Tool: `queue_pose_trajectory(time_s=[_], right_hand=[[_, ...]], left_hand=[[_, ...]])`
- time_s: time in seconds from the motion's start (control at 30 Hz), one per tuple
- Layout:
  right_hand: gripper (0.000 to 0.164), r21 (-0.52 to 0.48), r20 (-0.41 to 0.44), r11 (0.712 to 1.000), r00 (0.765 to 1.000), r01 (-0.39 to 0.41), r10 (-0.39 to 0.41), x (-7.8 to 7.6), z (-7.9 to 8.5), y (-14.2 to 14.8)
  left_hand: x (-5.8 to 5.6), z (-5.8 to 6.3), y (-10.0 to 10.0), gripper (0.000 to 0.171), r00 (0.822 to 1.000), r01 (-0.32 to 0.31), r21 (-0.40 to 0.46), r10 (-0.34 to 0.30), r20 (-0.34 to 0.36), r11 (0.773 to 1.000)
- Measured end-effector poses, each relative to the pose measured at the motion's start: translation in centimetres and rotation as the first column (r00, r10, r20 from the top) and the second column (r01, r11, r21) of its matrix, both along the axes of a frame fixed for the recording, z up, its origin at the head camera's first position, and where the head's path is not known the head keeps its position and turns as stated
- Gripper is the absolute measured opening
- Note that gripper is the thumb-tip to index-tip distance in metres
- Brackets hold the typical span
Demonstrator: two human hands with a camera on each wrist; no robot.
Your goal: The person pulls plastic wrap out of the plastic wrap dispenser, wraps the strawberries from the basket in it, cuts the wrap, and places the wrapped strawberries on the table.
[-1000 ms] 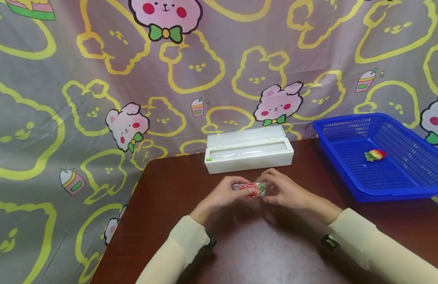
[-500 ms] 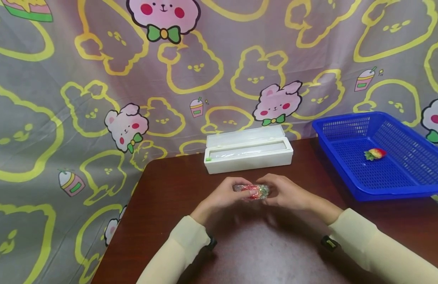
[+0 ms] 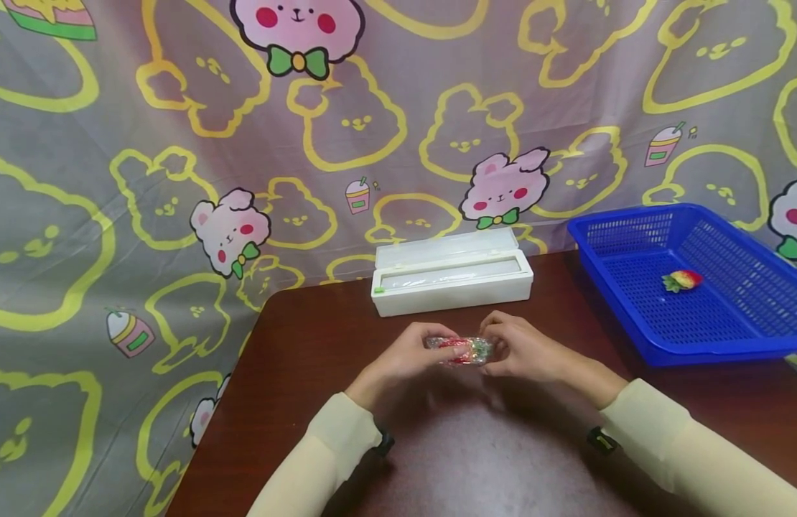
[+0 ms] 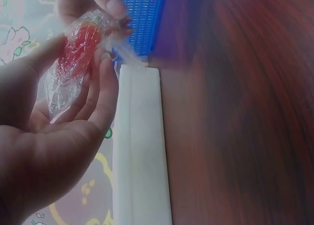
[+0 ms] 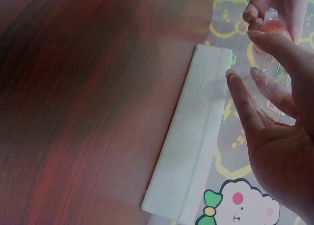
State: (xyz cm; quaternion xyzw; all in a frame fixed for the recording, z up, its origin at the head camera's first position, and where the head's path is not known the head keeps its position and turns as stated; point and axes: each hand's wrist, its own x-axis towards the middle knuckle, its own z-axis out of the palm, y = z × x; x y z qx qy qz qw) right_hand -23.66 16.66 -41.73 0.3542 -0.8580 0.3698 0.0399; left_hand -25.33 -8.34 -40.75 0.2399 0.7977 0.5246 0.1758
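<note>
A red strawberry with green leaves, wrapped in clear plastic film [image 3: 464, 350], is held above the table in front of the white box. My left hand [image 3: 408, 359] grips it, thumb on the near side and fingers behind. At the leafy end my right hand [image 3: 524, 350] has its thumb and curved fingers about the film, close to the left fingertips. A loose flap of plastic wrap [image 5: 214, 90] sticks out beside the right forefinger [image 5: 240, 95]. In the left wrist view the red fruit [image 4: 81, 45] shows through crinkled film. The exact right fingertip contact is partly hidden.
A long white cling-film box [image 3: 453, 294] stands behind the hands, its lid [image 3: 446, 248] raised. To the right is a blue plastic basket [image 3: 614, 312] with one unwrapped strawberry [image 3: 686, 280] in it. A patterned cloth [image 3: 398, 129] hangs behind the brown table [image 3: 321, 323].
The wrapped strawberry has shifted slightly right and down, with more of its leafy end showing. The right fingers closed in around its end, then spread a little. Box and basket stay put.
</note>
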Motion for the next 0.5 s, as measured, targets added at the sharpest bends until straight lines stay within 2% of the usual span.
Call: queue_pose_trajectory(time_s=[0.1,0.2,0.3,0.43,0.5], right_hand=[[0.024,0.021,-0.001,1.000,1.000,0.011,-0.011,-0.16,-0.17,0.32],[0.023,-0.009,0.017,1.000,1.000,-0.005,0.005,-0.26,-0.31,0.55],[0.025,-0.090,0.101,0.994,0.992,-0.062,0.071,-0.29,-0.41,0.72],[0.051,-0.195,0.262,0.975,0.953,-0.105,0.155,-0.26,-0.42,0.90],[0.062,-0.212,0.303,0.972,0.939,-0.101,0.164,-0.27,-0.35,0.96]], left_hand=[[-0.01,-0.01,-0.13,0.027,1.000,-0.012,-0.007,0.012,-0.001,1.000],[-0.01,-0.05,-0.23,0.027,1.000,-0.018,-0.015,0.018,-0.008,1.000],[-0.04,-0.07,-0.27,0.027,1.000,-0.014,-0.026,0.013,-0.027,1.000],[-0.07,-0.11,-0.27,0.026,1.000,0.007,-0.013,-0.007,-0.029,1.000],[-0.05,-0.08,-0.26,0.026,1.000,0.014,-0.006,-0.014,-0.025,1.000]])
